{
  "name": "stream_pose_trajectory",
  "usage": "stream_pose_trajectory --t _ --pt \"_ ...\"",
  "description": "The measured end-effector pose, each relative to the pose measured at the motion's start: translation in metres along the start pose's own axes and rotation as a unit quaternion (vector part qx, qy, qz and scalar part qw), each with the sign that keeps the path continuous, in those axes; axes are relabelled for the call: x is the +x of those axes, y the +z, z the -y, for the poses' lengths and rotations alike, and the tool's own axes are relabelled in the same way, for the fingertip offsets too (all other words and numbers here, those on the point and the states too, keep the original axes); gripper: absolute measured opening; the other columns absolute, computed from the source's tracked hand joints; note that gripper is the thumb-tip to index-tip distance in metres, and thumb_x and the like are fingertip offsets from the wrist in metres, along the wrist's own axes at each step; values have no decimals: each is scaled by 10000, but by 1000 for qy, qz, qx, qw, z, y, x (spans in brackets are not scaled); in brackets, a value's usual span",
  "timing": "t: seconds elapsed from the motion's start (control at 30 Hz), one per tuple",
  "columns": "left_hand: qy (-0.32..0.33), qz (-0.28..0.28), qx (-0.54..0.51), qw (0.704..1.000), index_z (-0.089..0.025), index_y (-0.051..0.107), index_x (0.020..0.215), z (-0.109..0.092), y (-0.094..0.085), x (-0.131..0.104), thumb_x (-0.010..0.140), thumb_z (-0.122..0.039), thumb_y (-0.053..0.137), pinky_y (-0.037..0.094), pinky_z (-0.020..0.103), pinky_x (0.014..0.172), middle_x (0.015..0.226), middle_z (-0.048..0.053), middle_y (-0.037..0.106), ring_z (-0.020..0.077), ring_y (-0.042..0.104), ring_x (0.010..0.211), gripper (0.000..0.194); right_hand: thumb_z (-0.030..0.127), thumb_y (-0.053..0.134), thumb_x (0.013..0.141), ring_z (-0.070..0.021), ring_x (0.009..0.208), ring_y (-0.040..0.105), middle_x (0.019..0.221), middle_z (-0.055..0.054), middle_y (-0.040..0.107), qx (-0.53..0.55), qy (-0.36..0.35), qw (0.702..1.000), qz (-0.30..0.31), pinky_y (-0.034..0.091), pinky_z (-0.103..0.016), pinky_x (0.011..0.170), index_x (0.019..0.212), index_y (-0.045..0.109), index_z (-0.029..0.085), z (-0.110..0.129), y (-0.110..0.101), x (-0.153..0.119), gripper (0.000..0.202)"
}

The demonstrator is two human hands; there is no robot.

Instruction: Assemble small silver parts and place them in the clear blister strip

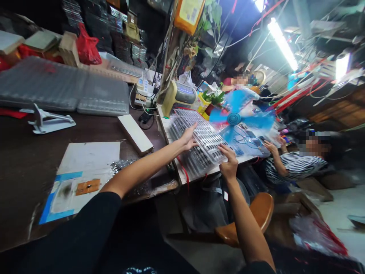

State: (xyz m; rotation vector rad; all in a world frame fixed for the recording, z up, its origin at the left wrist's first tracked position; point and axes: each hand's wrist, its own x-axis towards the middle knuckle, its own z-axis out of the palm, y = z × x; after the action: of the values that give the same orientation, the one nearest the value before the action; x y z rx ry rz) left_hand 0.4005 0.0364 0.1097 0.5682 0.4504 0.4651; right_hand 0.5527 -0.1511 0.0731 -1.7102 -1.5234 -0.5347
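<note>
Both hands reach out to a stack of clear plastic trays (196, 163) on the light table ahead. My left hand (188, 139) grips the left edge of the top tray (205, 139), thumb over its rim. My right hand (229, 160) closes on the near right corner of the same tray, with its fingers bent. Rows of small dark and silvery pieces show through this tray, too small to name. It lies slightly tilted over the stack, and I cannot tell whether it is lifted clear.
A blue-bladed fan (234, 118) spins just behind the trays. To the right a person in a striped top (296, 165) sits with hands at the table. A wooden chair (261, 213) stands below. On the dark table (94, 129) are a white box (135, 134) and a taped board (88, 158).
</note>
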Motion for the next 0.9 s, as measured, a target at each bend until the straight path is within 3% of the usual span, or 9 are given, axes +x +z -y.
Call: stream_pose_trajectory --t 0.1,0.2,0.53,0.77,0.9 --pt "43 -49 27 998 -228 536 1184 2 -3 7 860 -255 686 599 292 681 813 -16 697 112 644 595 358 277 644 868 -309 1241 620 1303 -103 699 -17 -41 999 4 482 -551 1056 1235 726 259 2 0 1 376" --pt "71 -50 26 996 -240 539 1164 6 1 5 845 -151 636 568 221 606 746 -60 622 66 559 523 345 302 661 884 -319 1231 628 1315 -108 692 -27 -68 997 -6 493 -551 1036 1252 717 265 5 -4 3 373" --pt "111 -15 40 993 -252 543 1201 2 20 -26 817 -168 644 557 206 588 910 -18 631 78 560 626 406 328 660 901 -320 1204 653 1279 -110 711 -40 -89 994 -50 508 -551 1007 1215 721 253 22 -25 4 329" --pt "109 6 42 993 -210 541 1091 4 23 -39 813 -174 660 521 203 534 865 -20 607 76 528 579 304 281 661 898 -330 1199 658 1263 -124 717 -60 -124 988 -69 514 -557 1001 1198 725 229 35 -34 1 311" --pt "115 5 42 992 -207 541 1119 4 28 -59 853 -162 621 503 199 541 800 -35 572 68 495 551 281 305 632 921 -325 1165 677 1235 -121 727 -63 -157 982 -79 516 -544 993 1189 726 219 43 -49 -1 296"
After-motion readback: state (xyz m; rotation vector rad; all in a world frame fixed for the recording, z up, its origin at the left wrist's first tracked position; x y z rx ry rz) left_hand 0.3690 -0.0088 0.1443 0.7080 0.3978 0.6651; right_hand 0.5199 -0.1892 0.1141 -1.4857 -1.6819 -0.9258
